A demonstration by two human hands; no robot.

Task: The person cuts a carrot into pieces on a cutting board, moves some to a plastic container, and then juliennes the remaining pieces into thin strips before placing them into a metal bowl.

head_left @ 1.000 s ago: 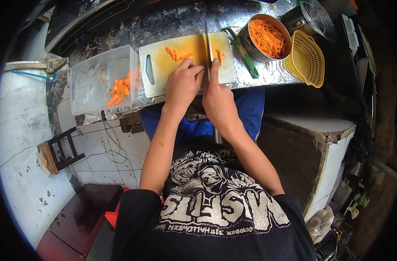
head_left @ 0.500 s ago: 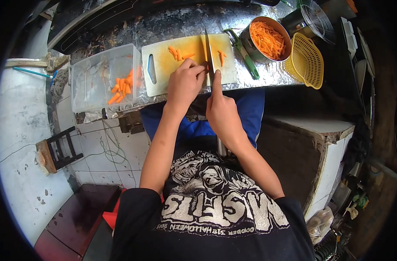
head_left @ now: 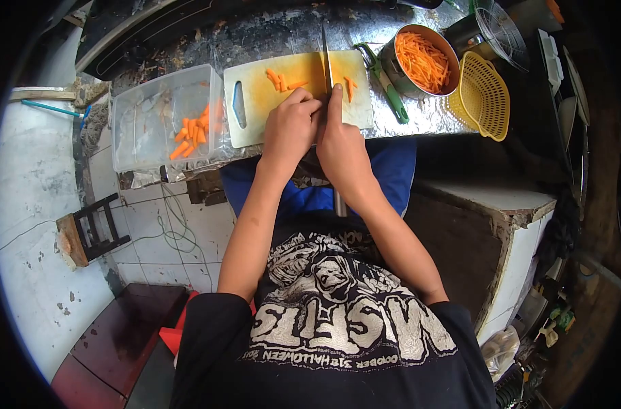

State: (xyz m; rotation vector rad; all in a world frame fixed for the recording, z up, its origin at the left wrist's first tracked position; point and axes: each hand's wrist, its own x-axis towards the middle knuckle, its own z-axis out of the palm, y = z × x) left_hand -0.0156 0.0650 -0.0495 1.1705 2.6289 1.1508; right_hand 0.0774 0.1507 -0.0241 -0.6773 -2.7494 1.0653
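Observation:
On the white cutting board (head_left: 252,129), my left hand (head_left: 291,129) lies with curled fingers close to the left side of the knife blade; whatever is beneath the fingertips is hidden. My right hand (head_left: 342,146) is wrapped round the knife (head_left: 327,58), its index finger stretched along the blade, which points away from me. Carrot pieces (head_left: 281,82) rest on the board left of the blade, and a few thin carrot strips (head_left: 350,87) lie to its right.
Left of the board is a clear plastic container (head_left: 143,129) with carrot chunks (head_left: 193,133). At right are a green-handled peeler (head_left: 393,99), a metal pot (head_left: 397,83) of shredded carrot (head_left: 423,61) and a yellow basket (head_left: 484,99). Foil covers the counter edge.
My right hand has moved slightly left and forward, closer to my left hand, and the knife's angle has become straighter. My left hand has barely moved.

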